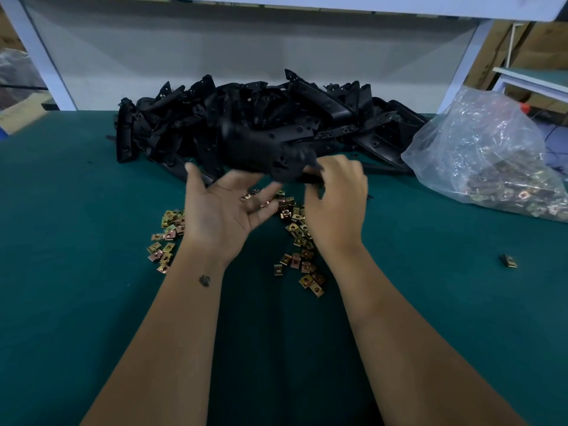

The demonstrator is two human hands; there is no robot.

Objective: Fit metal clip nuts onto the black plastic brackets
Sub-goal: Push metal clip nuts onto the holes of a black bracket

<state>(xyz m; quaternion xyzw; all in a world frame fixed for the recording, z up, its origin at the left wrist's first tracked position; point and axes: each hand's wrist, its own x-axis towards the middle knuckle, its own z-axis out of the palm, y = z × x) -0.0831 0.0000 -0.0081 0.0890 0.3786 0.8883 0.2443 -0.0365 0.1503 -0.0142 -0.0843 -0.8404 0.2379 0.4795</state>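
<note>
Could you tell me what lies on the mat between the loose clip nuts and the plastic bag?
In the head view, bare green mat separates the loose clip nuts from the plastic bag.

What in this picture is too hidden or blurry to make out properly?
All in the head view:
- Held bracket: motion blur smears it, so whether a clip nut is fitted is unclear.
- Right hand: its fingers curl round the bracket's end, hiding it.
- Left hand: covers some loose clip nuts.
- Plastic bag: glare and creases obscure the contents; the frame edge cuts it off.
</note>
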